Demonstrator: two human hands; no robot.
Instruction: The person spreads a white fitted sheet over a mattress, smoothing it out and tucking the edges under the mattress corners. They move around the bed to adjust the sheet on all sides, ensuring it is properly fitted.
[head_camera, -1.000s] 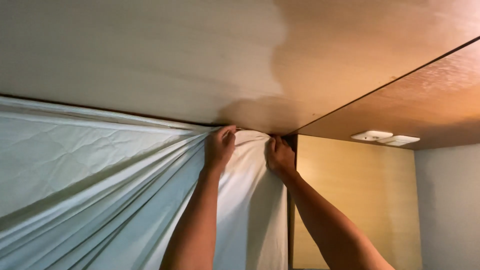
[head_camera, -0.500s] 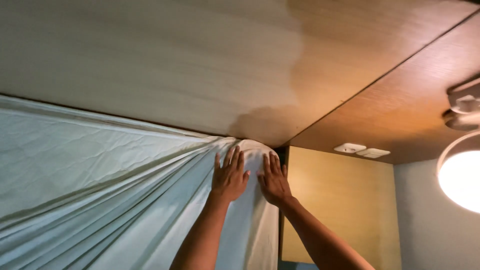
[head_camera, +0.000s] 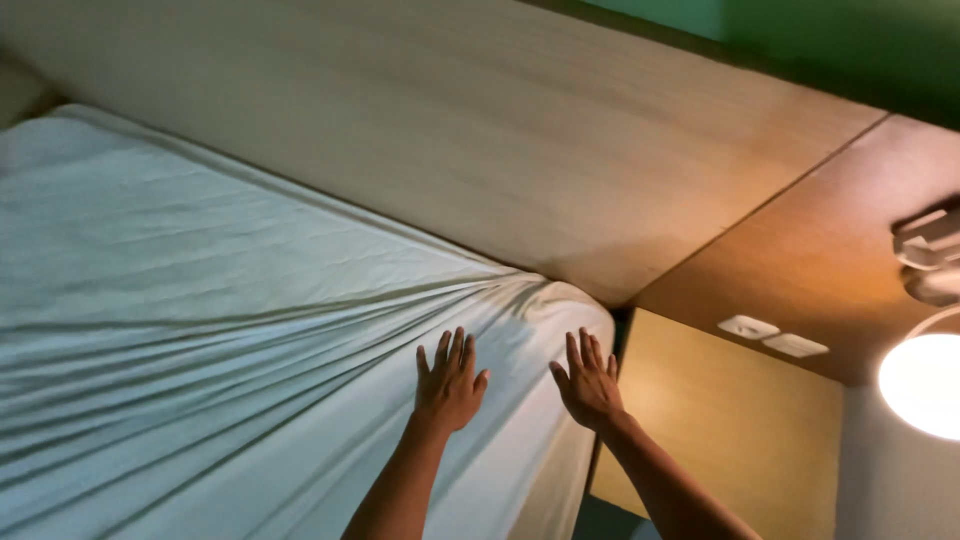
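While both forearms reach up from the lower edge of the view, the left hand (head_camera: 450, 385) lies flat on the sheet (head_camera: 230, 330) with fingers spread and straight, gripping nothing. Just beside it, the right hand (head_camera: 590, 385) is likewise wide open, palm down, fingers fanned, pressing the sheet close to the mattress corner (head_camera: 565, 310); it holds nothing either. A narrow strip of sheet shows between the two hands. The pale sheet covers the whole bed, with long creases running from the left side toward the corner, where the cloth bunches and wraps over the rounded edge. To the left of the hands the sheet spreads wide and open. To the right, the mattress side drops into a dark, tight gap against a wooden nightstand (head_camera: 720, 430). Beyond the corner, the sheet's far edge meets a broad wooden headboard (head_camera: 480, 140). Farther right, a darker wooden panel (head_camera: 810, 260) carries two white switches (head_camera: 772, 336), and a lit round lamp (head_camera: 925, 385) glows at the right edge.
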